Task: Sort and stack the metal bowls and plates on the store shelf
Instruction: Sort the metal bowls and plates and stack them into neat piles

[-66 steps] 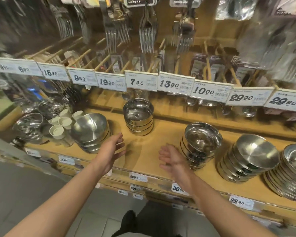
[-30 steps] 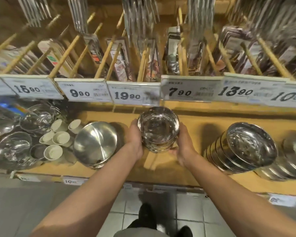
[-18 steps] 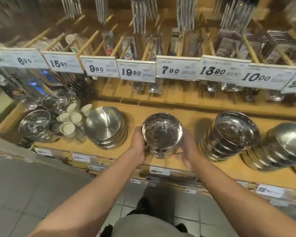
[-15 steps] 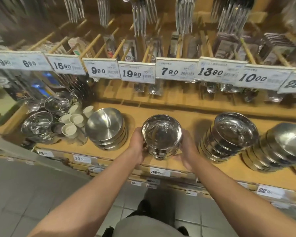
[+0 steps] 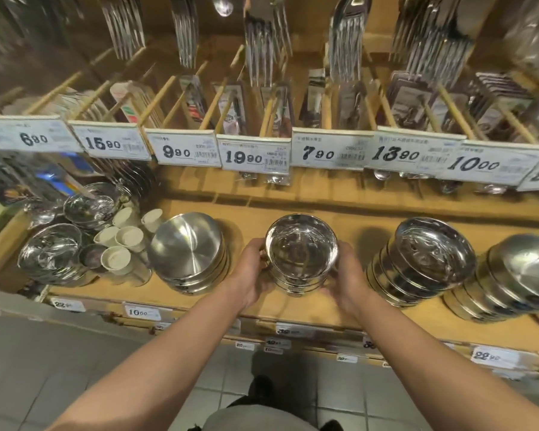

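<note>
A small stack of shiny metal bowls [image 5: 301,253] is held between both hands over the front part of the wooden shelf [image 5: 296,209], roughly in the middle of the row of metalware. The left hand [image 5: 252,272] is curled round the left side of the stack and the right hand [image 5: 346,276] round its right side; whether the stack's base rests on the shelf cannot be told. Nothing but reflections is seen inside the top bowl. Just to the left, a stack of wider brushed-metal bowls [image 5: 187,253] is set on the shelf, its top bowl tilted toward the camera. Further left, a cluster of white cups [image 5: 123,241] is stood beside some glossy metal bowls [image 5: 52,255], apart from the held stack. To the right, a leaning stack of shiny bowls [image 5: 423,262] is placed, and beyond it a further leaning stack of brushed metal plates [image 5: 523,275] at the picture's edge. Above the shelf, a row of price tags [image 5: 327,149] is fixed to a rack of wooden compartments in which packaged cutlery [image 5: 234,110] is kept, and forks [image 5: 263,45] are hung higher up.
</note>
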A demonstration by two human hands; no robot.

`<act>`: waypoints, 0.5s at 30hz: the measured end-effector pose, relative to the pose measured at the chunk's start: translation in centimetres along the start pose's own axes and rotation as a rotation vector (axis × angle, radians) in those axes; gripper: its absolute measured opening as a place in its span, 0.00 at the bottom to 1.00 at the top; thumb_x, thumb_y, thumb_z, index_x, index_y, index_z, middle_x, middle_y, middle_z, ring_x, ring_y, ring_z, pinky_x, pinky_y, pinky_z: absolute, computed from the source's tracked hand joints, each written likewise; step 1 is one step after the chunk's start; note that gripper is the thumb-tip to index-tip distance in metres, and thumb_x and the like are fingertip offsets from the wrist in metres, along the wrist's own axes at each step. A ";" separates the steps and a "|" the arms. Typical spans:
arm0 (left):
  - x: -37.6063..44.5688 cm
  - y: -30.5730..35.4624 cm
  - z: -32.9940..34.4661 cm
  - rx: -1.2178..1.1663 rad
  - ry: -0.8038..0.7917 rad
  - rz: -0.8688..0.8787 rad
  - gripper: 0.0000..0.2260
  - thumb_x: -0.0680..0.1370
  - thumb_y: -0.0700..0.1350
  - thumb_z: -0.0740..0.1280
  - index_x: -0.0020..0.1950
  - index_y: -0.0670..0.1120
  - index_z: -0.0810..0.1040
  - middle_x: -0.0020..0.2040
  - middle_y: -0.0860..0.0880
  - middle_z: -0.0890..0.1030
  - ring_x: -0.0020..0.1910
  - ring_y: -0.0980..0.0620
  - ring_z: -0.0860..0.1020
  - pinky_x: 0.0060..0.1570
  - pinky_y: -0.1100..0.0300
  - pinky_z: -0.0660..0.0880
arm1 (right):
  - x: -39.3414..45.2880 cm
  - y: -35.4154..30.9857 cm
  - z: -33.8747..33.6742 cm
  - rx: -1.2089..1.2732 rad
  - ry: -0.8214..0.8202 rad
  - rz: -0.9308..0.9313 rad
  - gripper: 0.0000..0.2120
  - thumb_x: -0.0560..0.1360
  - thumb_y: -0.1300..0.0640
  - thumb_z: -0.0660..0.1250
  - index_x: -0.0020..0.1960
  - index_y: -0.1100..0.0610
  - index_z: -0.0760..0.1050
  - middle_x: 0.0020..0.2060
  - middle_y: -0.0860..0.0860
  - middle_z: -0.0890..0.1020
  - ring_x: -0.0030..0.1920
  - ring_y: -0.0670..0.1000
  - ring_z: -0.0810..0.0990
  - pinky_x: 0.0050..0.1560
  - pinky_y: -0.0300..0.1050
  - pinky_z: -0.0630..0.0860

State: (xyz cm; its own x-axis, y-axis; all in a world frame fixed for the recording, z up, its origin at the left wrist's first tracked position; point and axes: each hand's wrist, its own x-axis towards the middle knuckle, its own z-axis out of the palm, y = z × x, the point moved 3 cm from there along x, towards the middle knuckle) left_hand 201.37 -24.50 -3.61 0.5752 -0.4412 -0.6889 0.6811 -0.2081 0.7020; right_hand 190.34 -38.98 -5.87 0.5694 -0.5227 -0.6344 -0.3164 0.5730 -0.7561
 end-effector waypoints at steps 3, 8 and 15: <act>0.2 0.0 -0.3 0.021 -0.027 -0.021 0.13 0.79 0.54 0.59 0.51 0.47 0.78 0.43 0.47 0.80 0.42 0.49 0.75 0.46 0.53 0.75 | 0.3 0.2 0.0 0.009 0.007 0.002 0.17 0.78 0.40 0.55 0.50 0.49 0.78 0.45 0.51 0.81 0.46 0.51 0.77 0.48 0.50 0.72; 0.0 -0.3 -0.9 0.007 -0.053 -0.031 0.13 0.80 0.54 0.60 0.45 0.47 0.77 0.38 0.50 0.80 0.37 0.51 0.75 0.33 0.59 0.73 | 0.6 0.7 0.3 0.009 0.017 -0.006 0.17 0.78 0.39 0.55 0.47 0.47 0.77 0.38 0.49 0.79 0.39 0.48 0.74 0.43 0.48 0.68; -0.2 -0.3 -2.2 0.010 -0.027 -0.002 0.13 0.79 0.54 0.59 0.47 0.48 0.78 0.40 0.48 0.79 0.40 0.49 0.74 0.49 0.49 0.70 | 0.0 0.3 1.7 0.029 0.024 0.016 0.18 0.77 0.41 0.58 0.36 0.45 0.81 0.31 0.43 0.84 0.47 0.49 0.78 0.49 0.50 0.72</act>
State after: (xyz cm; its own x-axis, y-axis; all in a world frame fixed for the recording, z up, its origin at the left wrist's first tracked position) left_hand 202.08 -22.42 -4.09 0.5617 -0.4639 -0.6850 0.6773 -0.2177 0.7028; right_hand 191.59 -37.73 -5.82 0.5462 -0.5283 -0.6500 -0.3025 0.5992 -0.7413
